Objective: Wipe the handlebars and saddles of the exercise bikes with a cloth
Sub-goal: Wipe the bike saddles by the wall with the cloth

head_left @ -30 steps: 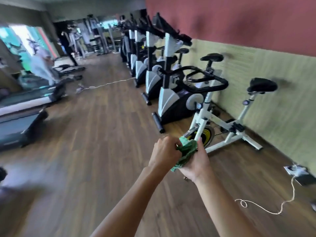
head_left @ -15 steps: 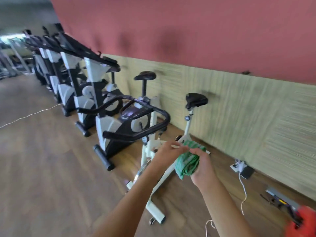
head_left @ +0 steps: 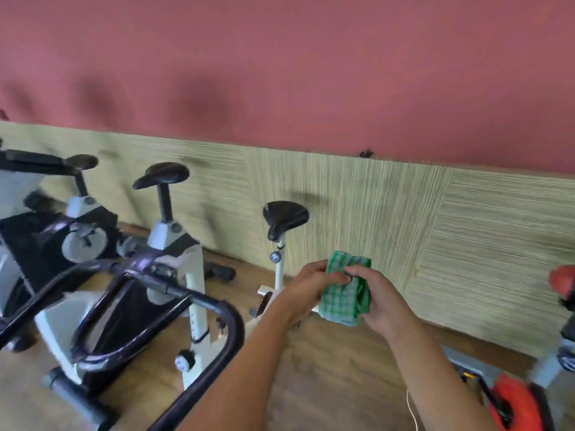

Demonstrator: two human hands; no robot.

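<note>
Closer now: three saddles [head_left: 285, 215], one cloth [head_left: 345, 290]

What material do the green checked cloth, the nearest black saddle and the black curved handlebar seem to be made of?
The green checked cloth, held by the left hand and the right hand, looks like soft woven fabric: it folds and bunches. The nearest black saddle looks like smooth vinyl or plastic, faintly shiny. The black curved handlebar looks like glossy coated metal tube, though foam padding is possible.

At twelve o'clock we see a red upper wall [head_left: 311, 63] above yellow-green woven panelling [head_left: 404, 219]. We see wooden flooring [head_left: 336, 377] below, a white cord [head_left: 412, 412] and blurred orange equipment [head_left: 513, 402] at five o'clock.
</note>
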